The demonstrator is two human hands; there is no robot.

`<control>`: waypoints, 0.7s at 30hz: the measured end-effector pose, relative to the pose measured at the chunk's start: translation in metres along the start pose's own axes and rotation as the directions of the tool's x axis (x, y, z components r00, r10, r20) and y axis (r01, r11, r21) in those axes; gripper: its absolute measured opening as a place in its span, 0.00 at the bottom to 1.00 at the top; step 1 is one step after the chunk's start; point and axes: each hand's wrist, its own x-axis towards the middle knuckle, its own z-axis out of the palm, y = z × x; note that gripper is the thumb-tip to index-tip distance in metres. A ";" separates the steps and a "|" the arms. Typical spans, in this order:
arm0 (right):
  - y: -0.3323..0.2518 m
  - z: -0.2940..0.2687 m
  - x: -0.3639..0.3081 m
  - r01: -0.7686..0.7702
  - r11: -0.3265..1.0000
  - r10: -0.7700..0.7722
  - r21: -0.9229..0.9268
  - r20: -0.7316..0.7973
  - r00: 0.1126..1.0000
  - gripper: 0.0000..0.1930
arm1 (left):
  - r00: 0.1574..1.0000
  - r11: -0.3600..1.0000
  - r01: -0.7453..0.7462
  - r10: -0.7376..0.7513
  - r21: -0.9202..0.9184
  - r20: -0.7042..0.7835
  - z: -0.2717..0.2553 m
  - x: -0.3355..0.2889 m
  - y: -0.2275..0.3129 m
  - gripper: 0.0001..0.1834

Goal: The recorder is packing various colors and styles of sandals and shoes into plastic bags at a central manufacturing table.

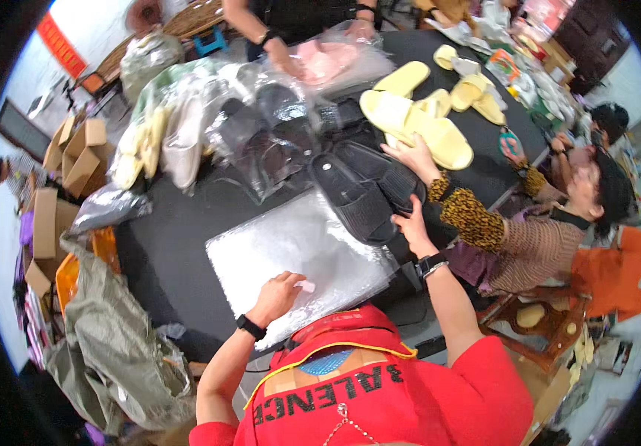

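Hands, two, bare, a dark band on each wrist. Left hand [276, 299]: laid over the stack of clear bags [261, 256], fingers together and a little bent; a small pinkish scrap [305, 285] at the fingertips, whether pinched or merely touched cannot be told. Right hand [412, 227]: thumb and fingers closed on the toe end of the black slippers [346, 204].

Black slippers, one pair: side by side, soles down, heels pointing away, partly above the far right corner of the stack; no bag around them.

Black table [179, 238]: beneath all of the above.

Yellow slippers [417, 126], several: beyond the black pair to the right, unbagged. A co-worker's hand [413, 157], with a spotted sleeve, reaches in just beside them; contact uncertain.

Bagged slippers, far left of the table: yellow [138, 152], pale [183, 149] and black [250, 134], in clear plastic. Farther back, a pink pair [328, 59] on or in clear plastic, a second co-worker's hand [285, 59] against it.

State of the work, as judged: partway. Done: the bagged group at far left. Left: the black pair in hand, outside any bag; the loose yellow ones; many bags apparently unused in the stack.
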 end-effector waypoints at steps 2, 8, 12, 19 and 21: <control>0.022 0.001 0.012 -0.086 0.972 0.062 -0.220 -0.114 0.992 0.41 | 0.999 0.999 0.033 -0.033 0.011 0.010 0.007 -0.009 -0.008 0.12; 0.028 0.013 -0.010 -0.153 0.955 0.137 -0.253 -0.080 0.987 0.39 | 0.987 0.985 0.157 -0.155 -0.075 0.031 0.016 -0.022 -0.037 0.12; 0.039 0.018 -0.008 -0.180 0.967 0.147 -0.180 -0.183 0.972 0.36 | 0.981 0.971 0.193 -0.190 -0.139 0.033 0.022 -0.021 -0.049 0.15; 0.037 0.040 -0.007 -0.089 0.856 0.121 -0.510 0.030 0.992 0.31 | 0.965 0.965 0.230 -0.210 0.126 -0.155 0.045 -0.018 -0.068 0.22; 0.032 0.042 -0.002 -0.105 0.828 0.137 -0.551 0.016 0.990 0.31 | 0.967 0.967 0.226 -0.208 0.120 -0.145 0.048 -0.017 -0.072 0.22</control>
